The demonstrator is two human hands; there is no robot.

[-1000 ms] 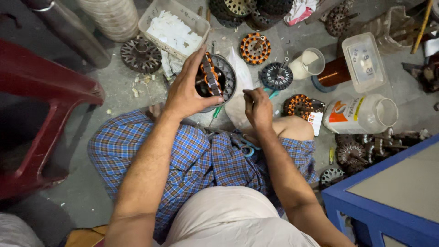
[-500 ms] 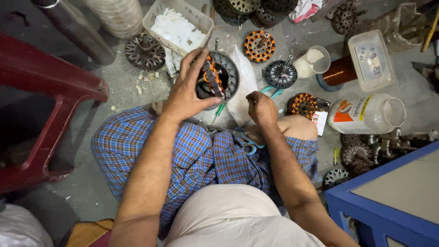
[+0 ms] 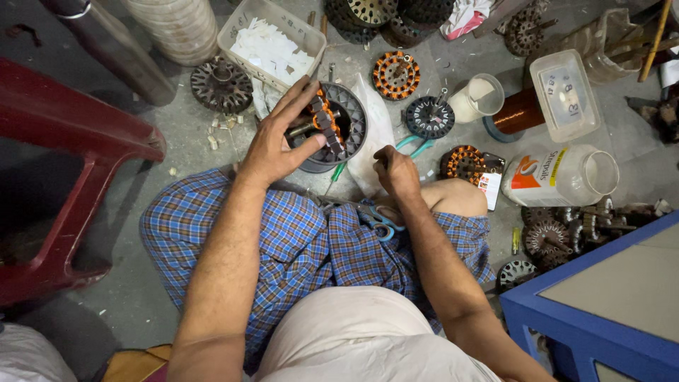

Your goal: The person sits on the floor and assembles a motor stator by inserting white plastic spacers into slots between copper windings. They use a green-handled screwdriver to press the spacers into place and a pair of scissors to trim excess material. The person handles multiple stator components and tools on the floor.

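Two bare hands work low over the grey floor (image 3: 177, 141). The left hand (image 3: 279, 145) has its fingers spread and grips a round motor stator (image 3: 332, 127) with orange copper windings, which sits just in front of the checked cloth on the knees. The right hand (image 3: 396, 170) is closed in a loose fist beside a white plastic sheet (image 3: 371, 134); what it pinches I cannot tell. Blue-handled scissors (image 3: 378, 223) lie on the lap. Further out stand a white tray of paper strips (image 3: 272, 39), another wound stator (image 3: 396, 74) and a clear plastic jar (image 3: 562, 177).
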